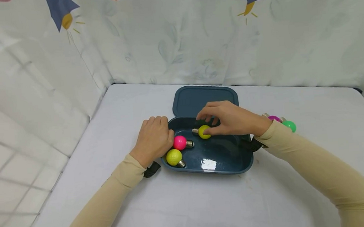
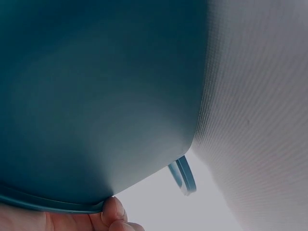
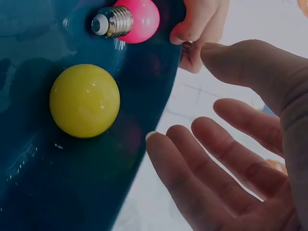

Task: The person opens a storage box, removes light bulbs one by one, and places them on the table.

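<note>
In the blue box lie 1 pink bulb and 2 yellow bulbs, the left hand gripping its rim, the right hand loosely spread, holding nothing.

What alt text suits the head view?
A person's right grip hovers over a yellow bulb in a blue container; the left grip holds the container's left end. Inside, another yellow bulb and a pink bulb lie toward the left; a lid sits behind.
</note>
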`<state>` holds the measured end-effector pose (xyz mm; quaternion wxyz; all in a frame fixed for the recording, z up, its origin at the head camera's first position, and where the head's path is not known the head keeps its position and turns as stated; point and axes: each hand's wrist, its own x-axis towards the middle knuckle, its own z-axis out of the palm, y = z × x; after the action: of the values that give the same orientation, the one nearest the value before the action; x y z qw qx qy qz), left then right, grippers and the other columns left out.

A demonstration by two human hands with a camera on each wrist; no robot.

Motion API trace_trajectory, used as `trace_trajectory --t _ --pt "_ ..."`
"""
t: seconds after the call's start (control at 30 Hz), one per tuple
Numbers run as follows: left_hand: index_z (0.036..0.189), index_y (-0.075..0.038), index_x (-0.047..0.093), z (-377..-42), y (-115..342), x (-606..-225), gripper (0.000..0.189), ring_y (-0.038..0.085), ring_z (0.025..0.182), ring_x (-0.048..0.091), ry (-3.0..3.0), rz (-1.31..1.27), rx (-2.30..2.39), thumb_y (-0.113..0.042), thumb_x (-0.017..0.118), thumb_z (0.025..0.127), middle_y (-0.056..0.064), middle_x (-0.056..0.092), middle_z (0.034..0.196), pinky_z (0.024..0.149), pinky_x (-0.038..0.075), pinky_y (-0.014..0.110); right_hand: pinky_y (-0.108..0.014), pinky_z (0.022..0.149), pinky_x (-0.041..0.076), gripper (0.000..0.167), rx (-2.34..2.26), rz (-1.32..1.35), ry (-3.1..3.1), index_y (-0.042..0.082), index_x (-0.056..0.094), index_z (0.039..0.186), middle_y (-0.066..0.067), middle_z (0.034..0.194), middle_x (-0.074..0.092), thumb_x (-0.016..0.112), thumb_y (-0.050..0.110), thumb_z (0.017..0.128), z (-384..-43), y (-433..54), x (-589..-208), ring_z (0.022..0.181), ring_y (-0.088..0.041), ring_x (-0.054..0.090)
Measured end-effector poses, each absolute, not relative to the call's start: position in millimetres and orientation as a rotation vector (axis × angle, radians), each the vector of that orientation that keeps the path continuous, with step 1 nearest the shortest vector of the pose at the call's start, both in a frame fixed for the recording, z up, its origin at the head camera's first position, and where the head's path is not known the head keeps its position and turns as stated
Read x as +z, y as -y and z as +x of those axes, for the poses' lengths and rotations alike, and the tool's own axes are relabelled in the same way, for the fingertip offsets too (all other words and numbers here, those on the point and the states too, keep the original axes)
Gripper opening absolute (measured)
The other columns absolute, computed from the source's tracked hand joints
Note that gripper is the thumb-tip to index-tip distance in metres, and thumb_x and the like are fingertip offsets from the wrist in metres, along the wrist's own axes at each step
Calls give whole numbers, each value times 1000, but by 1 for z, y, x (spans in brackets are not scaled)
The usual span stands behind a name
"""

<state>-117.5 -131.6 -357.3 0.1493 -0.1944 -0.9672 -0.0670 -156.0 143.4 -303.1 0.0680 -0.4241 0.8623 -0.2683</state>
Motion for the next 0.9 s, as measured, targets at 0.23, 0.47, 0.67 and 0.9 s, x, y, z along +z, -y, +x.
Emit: trace_trajectory --t 0.23,0.47,0.67,0.9 --pt "78 -4 47 -116 131 -357 18 26 66 44 2774 -568 -185 -15 50 91 10 46 68 66 33 37 -38 86 63 35 -846 -1266 -2577 6 71 121 -11 115 71 79 20 89 -157 -139 -310 97 -21 72" --pt "78 -4 48 -115 131 -356 18 26 65 44 2752 -581 -169 -15 51 91 10 46 68 65 33 36 -34 87 63 40 -816 -1228 -2571 6 71 124 -10 115 71 81 19 87 -154 -138 -316 98 -18 73" --pt "77 -4 46 -113 132 -355 18 26 65 42 2762 -573 -171 -14 50 91 9 45 67 65 32 36 -34 89 62 40 -773 -1201 -2576 7 72 124 -7 114 71 81 19 87 -153 -136 -322 99 -17 73" --pt "77 -4 46 -111 132 -353 17 26 64 42 2772 -572 -182 -14 50 91 9 44 67 65 32 36 -34 88 62 32 -720 -1258 -2633 6 73 120 -8 111 72 79 14 89 -152 -129 -325 96 -18 74"
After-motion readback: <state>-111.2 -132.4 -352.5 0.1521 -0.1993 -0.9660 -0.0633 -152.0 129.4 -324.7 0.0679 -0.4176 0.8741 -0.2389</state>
